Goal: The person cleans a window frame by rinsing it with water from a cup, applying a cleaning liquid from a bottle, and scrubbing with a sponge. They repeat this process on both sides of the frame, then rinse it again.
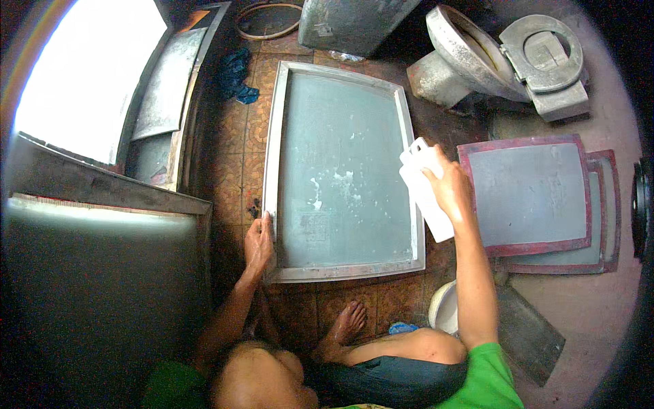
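Note:
A large screen-printing frame point(343, 274) lies on the tiled floor in front of me, its pale rim around grey-green mesh point(340, 184). White splashes and specks are scattered over the middle of the mesh. My left hand point(258, 242) grips the frame's left rim near the lower corner, fingers curled around it. In my right hand point(449, 187) is a white plastic bottle point(430, 208), held tilted over the frame's right edge. Its narrower end points away from me. The fingers partly cover it, and I cannot see whether anything is pouring out.
Red-rimmed screens point(524, 194) lie stacked on the right. Behind them stand a dirty toilet bowl point(470, 51) and a grey toilet seat point(545, 54). A blue plastic bag point(237, 76) and a round hoop point(269, 35) lie at the back. Dark-framed panels point(102, 252) lean at left. A white basin point(446, 307) sits near my right knee.

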Demonstrator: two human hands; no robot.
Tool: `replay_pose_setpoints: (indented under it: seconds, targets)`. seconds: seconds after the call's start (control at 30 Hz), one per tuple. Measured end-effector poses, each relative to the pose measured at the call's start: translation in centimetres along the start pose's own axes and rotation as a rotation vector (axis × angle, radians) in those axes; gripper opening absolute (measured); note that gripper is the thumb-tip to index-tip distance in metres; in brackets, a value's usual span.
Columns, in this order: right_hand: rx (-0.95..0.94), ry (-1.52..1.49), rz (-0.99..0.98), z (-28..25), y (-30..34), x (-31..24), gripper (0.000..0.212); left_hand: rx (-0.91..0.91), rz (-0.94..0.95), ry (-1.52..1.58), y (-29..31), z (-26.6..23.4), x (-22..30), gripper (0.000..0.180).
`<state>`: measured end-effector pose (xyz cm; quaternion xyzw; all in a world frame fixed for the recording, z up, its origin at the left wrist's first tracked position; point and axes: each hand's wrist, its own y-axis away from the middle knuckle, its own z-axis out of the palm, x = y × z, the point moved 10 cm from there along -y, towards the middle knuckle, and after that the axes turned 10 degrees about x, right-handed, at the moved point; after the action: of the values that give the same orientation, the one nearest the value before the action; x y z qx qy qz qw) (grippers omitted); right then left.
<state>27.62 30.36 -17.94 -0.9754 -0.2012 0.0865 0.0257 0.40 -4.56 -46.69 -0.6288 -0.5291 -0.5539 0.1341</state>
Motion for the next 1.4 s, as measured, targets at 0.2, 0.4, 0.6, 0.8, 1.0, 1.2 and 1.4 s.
replay_pose_setpoints:
  seconds: [0.2, 0.4, 0.6, 0.8, 1.0, 1.2, 1.4]
  targets:
    - [-0.141, 0.018, -0.088, 3.7, -1.6, 2.9, 0.067, 0.013, 0.052, -0.042, -0.1, 0.1, 0.7, 0.060]
    - [-0.152, 0.150, -0.146, 5.5, -3.2, 0.2, 0.058, 0.014, 0.096, 0.065, -0.9, 0.1, -0.5, 0.056]
    - [-0.165, 0.229, -0.319, 10.2, -5.8, 3.1, 0.054, -0.019, 0.055, 0.086, 0.1, 0.9, 1.0, 0.055]
    - [-0.224, 0.004, -0.055, 9.4, -9.2, 5.0, 0.069, -0.015, -0.016, -0.050, 0.4, -0.2, 0.7, 0.057]
    - [-0.184, 0.101, -0.201, 9.0, -11.8, 4.3, 0.074, -0.014, 0.020, 0.030, -0.3, 0.6, 1.2, 0.057]
    - [-0.004, -0.063, -0.244, 3.7, -6.6, 1.7, 0.069, -0.020, -0.022, 0.005, 0.5, 0.2, 1.0, 0.057]
    - [0.418, -0.798, -0.067, -3.4, 7.0, 6.8, 0.076, 0.008, 0.010, 0.042, 0.0, 0.0, 0.0, 0.055]
